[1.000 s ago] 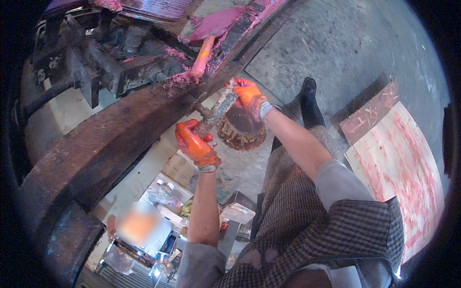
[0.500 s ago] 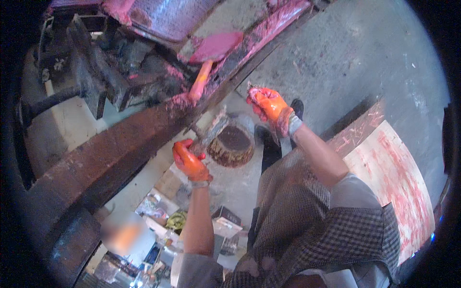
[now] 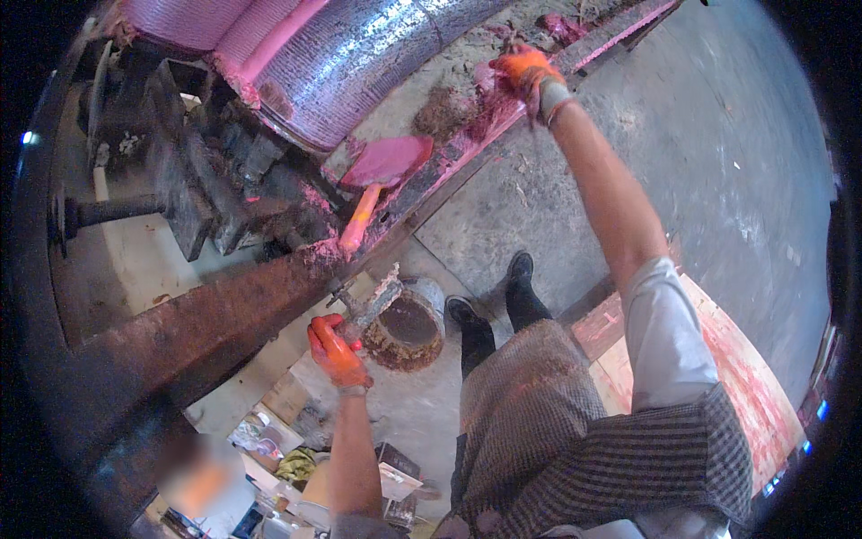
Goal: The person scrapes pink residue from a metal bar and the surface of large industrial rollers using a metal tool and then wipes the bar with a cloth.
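Note:
My right hand (image 3: 528, 72), in an orange glove with pink smears, reaches far forward to the pink-stained ledge beside a large ridged roller (image 3: 355, 67). Its fingers are curled and slightly blurred, and what they hold is hidden. My left hand (image 3: 336, 352), gloved in orange too, is curled next to a grey, crusted stick-like piece (image 3: 382, 296); I cannot tell whether it grips that piece. Just right of it, a crusted bucket (image 3: 409, 328) stands on the floor. Between roller and beam lies a flat pink-coated scoop (image 3: 388, 163) with an orange handle.
A long rusty beam (image 3: 189, 310) crosses from lower left to upper right. Dark machine parts (image 3: 193, 171) sit behind it. A red-streaked board (image 3: 718, 350) is at my right. Boxes and a yellow-green bundle (image 3: 296, 464) lie at lower left, near a blurred person (image 3: 197, 485).
My right hand has moved from near my body forward and up to the pink ledge. The view has shifted, showing more of the roller. My left hand stays beside the bucket.

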Demonstrator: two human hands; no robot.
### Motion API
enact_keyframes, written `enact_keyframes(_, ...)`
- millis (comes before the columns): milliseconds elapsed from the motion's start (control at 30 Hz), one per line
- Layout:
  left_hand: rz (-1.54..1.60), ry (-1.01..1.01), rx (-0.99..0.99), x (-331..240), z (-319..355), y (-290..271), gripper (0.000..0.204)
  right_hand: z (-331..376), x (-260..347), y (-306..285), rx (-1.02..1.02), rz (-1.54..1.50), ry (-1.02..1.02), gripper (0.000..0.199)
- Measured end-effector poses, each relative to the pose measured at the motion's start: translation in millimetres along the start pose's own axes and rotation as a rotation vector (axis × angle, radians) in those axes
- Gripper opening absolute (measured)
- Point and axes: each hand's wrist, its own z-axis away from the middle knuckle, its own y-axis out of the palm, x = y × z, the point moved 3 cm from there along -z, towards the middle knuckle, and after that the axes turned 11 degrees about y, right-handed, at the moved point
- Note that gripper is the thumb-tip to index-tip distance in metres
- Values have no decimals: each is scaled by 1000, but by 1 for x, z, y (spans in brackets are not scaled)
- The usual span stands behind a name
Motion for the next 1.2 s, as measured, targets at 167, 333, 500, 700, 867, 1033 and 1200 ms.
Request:
enact_keyframes(167,-106,106,-23,-3,3,-31,34,1,53,-43,-73,-19,379,65)
enact_keyframes(333,-40,14,-45,1,3,-29,34,17,60,-72,19,387,92,39)
enact_keyframes(500,-110,27,-67,9,0,-30,40,88,56,-41,-165,-343,-34,57)
enact_keyframes(700,-72,-5,-72,3,2,-25,42,298,131,56,770,-912,372,59)
enact_keyframes(867,-64,-2,-116,5,1,-25,37,363,209,127,1106,-1327,388,63)
enact_keyframes(1033,-65,21,-86,14,0,-28,36,370,236,164,1382,-1453,356,51)
enact_keyframes(1200,-90,74,-73,8,0,-27,37,366,240,171,1359,-1436,390,37)
